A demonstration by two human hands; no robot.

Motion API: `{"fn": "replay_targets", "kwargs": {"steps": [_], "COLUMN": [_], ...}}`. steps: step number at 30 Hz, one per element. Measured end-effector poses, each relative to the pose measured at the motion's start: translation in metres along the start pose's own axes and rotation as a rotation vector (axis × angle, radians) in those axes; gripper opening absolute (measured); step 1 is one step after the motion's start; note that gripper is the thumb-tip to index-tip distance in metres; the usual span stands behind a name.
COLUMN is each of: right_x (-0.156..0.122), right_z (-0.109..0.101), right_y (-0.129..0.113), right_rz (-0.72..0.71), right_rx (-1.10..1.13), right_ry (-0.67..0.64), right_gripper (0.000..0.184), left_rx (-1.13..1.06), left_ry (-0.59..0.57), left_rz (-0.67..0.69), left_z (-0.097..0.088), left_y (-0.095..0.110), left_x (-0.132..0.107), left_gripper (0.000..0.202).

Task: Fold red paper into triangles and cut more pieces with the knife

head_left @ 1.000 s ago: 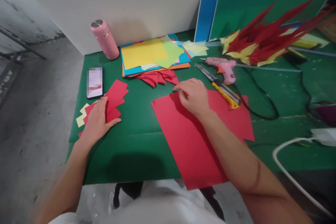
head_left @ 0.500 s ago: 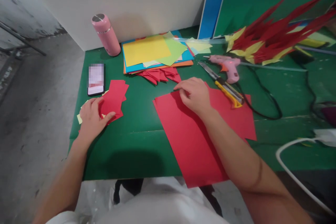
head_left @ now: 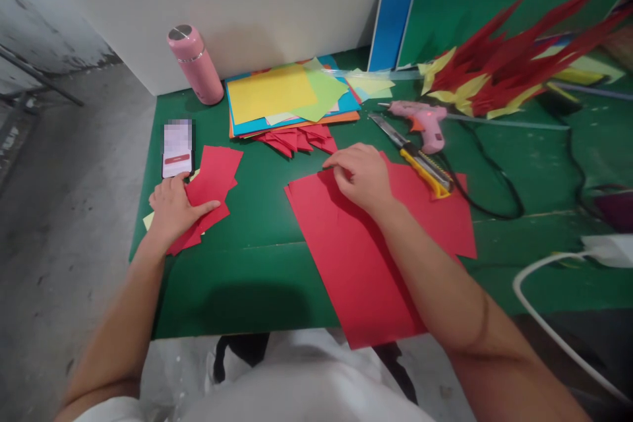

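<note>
My left hand (head_left: 173,208) is closed on a small stack of red paper pieces (head_left: 212,181) at the left of the green table (head_left: 257,264), thumb over the top sheet, with a phone (head_left: 177,147) just beyond it. Pale yellow scraps (head_left: 148,219) peek out under the stack. My right hand (head_left: 360,175) rests with curled fingers on the far edge of a large red sheet (head_left: 366,257) that overhangs the table's near edge, fingertips pinching at that edge.
A pink bottle (head_left: 194,64) stands at the back left. Beside it lie a stack of coloured sheets (head_left: 291,95) and folded red triangles (head_left: 297,140). A yellow utility knife (head_left: 415,158), a pink glue gun (head_left: 420,122) with black cord, a red-yellow spiky paper piece (head_left: 499,59) and a white cable (head_left: 548,283) lie at the right.
My left hand went from lying flat on the red pieces to gripping them and drew the stack slightly toward the phone. My right hand stayed on the big sheet.
</note>
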State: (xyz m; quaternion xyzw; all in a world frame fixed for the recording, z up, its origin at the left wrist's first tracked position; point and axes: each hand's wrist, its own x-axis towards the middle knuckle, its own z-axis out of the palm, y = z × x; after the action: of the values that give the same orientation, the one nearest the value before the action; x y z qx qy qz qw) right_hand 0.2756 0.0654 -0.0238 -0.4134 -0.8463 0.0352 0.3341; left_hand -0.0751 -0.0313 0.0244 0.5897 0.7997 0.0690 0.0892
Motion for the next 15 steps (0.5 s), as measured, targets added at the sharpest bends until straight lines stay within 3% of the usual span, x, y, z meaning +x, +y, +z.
{"fn": "replay_targets", "kwargs": {"steps": [2, 7, 11, 15], "right_x": [0.0, -0.001, 0.0, 0.003], "right_z": [0.0, 0.001, 0.002, 0.0], "right_y": [0.0, 0.0, 0.0, -0.007], "right_rz": [-0.016, -0.01, 0.015, 0.097], "right_rx": [0.0, 0.006, 0.053, 0.209], "right_ry": [0.011, -0.002, -0.023, 0.009], "right_gripper": [0.025, 0.026, 0.026, 0.021], "left_rx": [-0.087, -0.349, -0.803, -1.218], "left_ry": [-0.011, 0.036, 0.118, 0.067], "left_rz": [-0.011, -0.132, -0.115, -0.033], "left_z": [-0.004, -0.017, -0.026, -0.02], "left_y": [0.001, 0.005, 0.013, 0.044], "left_x": [0.004, 0.006, 0.007, 0.004], "left_gripper": [0.078, 0.027, 0.024, 0.031]}}
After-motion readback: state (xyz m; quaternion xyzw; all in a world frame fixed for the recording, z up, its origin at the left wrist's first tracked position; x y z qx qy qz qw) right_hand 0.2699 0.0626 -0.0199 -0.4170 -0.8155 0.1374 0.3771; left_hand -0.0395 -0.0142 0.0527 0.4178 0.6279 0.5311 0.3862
